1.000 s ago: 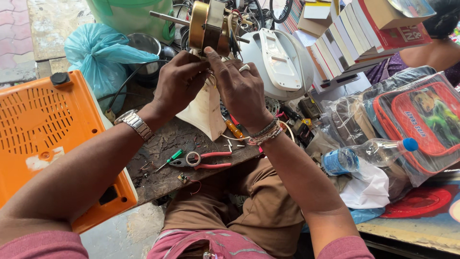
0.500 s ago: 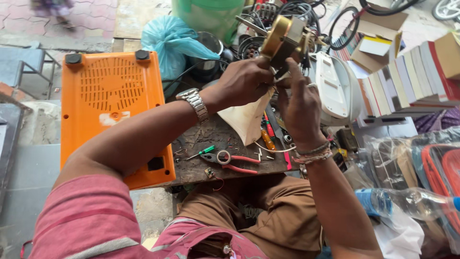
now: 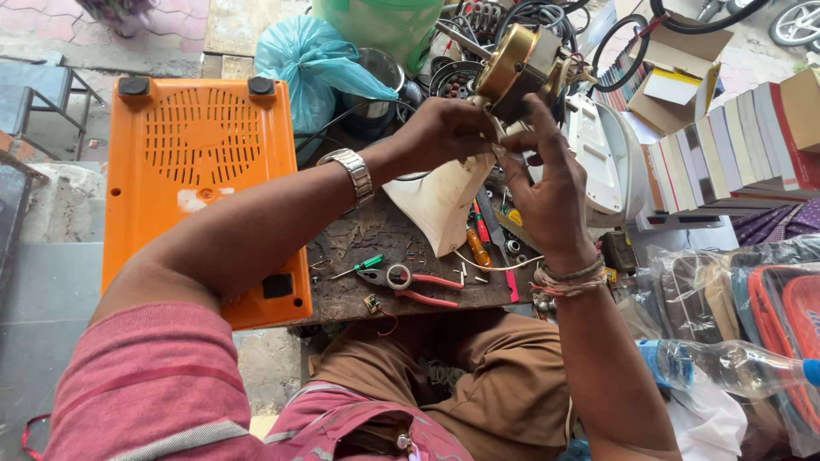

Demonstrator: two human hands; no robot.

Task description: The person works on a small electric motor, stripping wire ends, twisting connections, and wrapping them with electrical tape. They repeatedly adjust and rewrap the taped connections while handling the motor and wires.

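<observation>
A brass-coloured electric motor (image 3: 519,61) with a steel shaft and thin wires is held up over a small dark workbench (image 3: 367,243). My left hand (image 3: 446,132), with a metal watch on the wrist, grips the motor's lower left side. My right hand (image 3: 547,183), thread bands at its wrist, holds the motor from the right, fingers up against its body. A cream paper cone (image 3: 444,201) hangs just under both hands.
Red-handled pliers (image 3: 410,282), a green-handled screwdriver (image 3: 363,266) and other small tools lie on the bench. An orange plastic casing (image 3: 201,162) stands at the left, a blue bag (image 3: 312,64) behind, a white appliance (image 3: 602,154) and stacked boxes (image 3: 726,154) at the right, a water bottle (image 3: 726,367) lower right.
The view has shifted left and tilted, so the motor and hands now sit further right in the frame. Both hands keep hold of the motor, which is turned more on its side.
</observation>
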